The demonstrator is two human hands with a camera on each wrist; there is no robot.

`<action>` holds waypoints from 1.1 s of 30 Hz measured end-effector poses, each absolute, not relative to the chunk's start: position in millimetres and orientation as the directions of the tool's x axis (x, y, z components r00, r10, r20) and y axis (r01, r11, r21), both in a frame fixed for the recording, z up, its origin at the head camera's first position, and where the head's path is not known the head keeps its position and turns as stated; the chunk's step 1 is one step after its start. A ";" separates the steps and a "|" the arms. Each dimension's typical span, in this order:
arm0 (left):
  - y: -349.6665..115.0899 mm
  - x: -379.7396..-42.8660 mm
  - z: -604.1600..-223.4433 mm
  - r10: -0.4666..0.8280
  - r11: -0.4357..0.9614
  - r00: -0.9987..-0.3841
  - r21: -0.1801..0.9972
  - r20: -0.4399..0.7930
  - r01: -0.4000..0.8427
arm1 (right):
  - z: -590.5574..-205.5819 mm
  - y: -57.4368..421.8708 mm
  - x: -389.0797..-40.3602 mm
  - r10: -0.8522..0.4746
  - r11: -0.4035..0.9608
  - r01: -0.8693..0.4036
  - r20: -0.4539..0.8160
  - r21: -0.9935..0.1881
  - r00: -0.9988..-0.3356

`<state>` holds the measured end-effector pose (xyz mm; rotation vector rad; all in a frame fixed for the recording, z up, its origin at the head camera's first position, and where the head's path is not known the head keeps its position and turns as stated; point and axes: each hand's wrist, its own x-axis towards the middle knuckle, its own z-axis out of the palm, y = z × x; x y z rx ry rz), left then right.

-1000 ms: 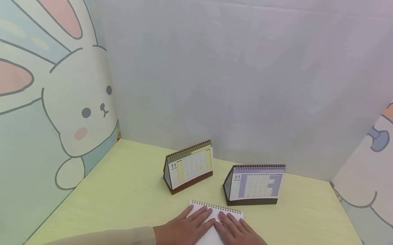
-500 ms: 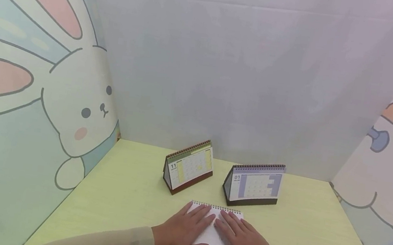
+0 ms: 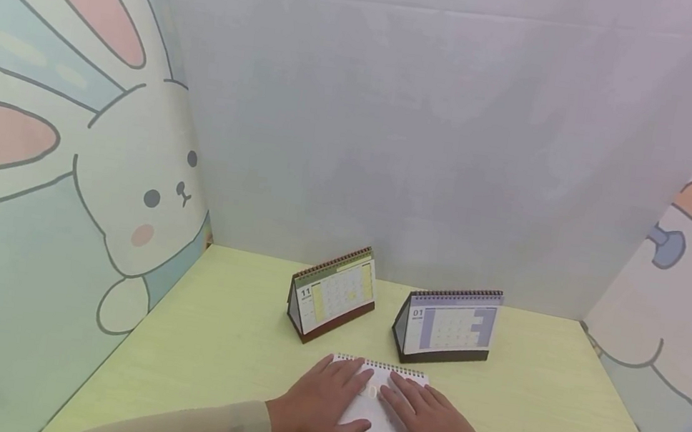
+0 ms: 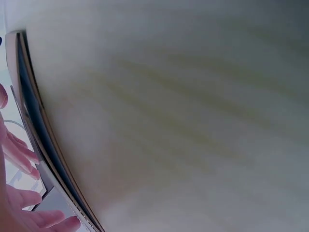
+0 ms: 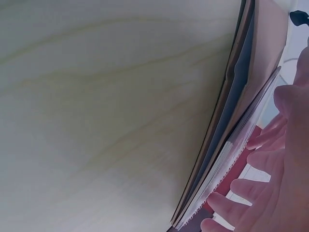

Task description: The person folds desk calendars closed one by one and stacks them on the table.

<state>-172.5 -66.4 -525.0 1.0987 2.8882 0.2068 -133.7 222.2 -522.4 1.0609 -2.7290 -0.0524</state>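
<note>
Fingers (image 3: 402,406) touch white pad (image 3: 379,420); calendars (image 3: 339,293) (image 3: 453,326) read "11", "01".

On the desk (image 3: 226,345), a pad (image 3: 371,424) lay at the front; behind it stood the left calendar (image 3: 339,294) and right calendar (image 3: 452,328), before the back wall (image 3: 396,121).

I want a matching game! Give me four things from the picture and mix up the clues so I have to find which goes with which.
Things:
1. calendar marked 11
2. calendar marked 01
3. white spiral pad
4. rabbit picture

Clues:
A. has purple blocks on its page
B. pink and white, with long ears
C. has yellow blocks on its page
D. lies under the left hand and the right hand

Right pairs: 1-C, 2-A, 3-D, 4-B
</note>
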 end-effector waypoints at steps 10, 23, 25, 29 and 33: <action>-66.2 -171.0 -522.0 0.634 0.760 -0.773 0.164 0.026 0.629 | -519.7 222.0 -134.7 -0.614 0.788 -0.614 0.131 0.047 -0.778; -62.8 -172.5 -521.1 0.557 0.805 -0.830 0.248 -0.003 0.539 | -520.2 220.7 -134.6 -0.530 0.840 -0.542 0.200 -0.007 -0.824; -62.6 -173.3 -519.8 0.547 0.808 -0.837 0.259 0.004 0.529 | -520.3 220.0 -134.9 -0.519 0.847 -0.531 0.212 0.001 -0.828; -62.2 -176.2 -518.8 0.523 0.818 -0.852 0.274 0.012 0.506 | -518.9 217.8 -136.0 -0.464 0.877 -0.479 0.197 -0.036 -0.864; -61.5 -178.4 -518.3 0.492 0.834 -0.871 0.294 -0.013 0.467 | -516.9 215.3 -136.5 -0.393 0.908 -0.410 0.163 -0.088 -0.905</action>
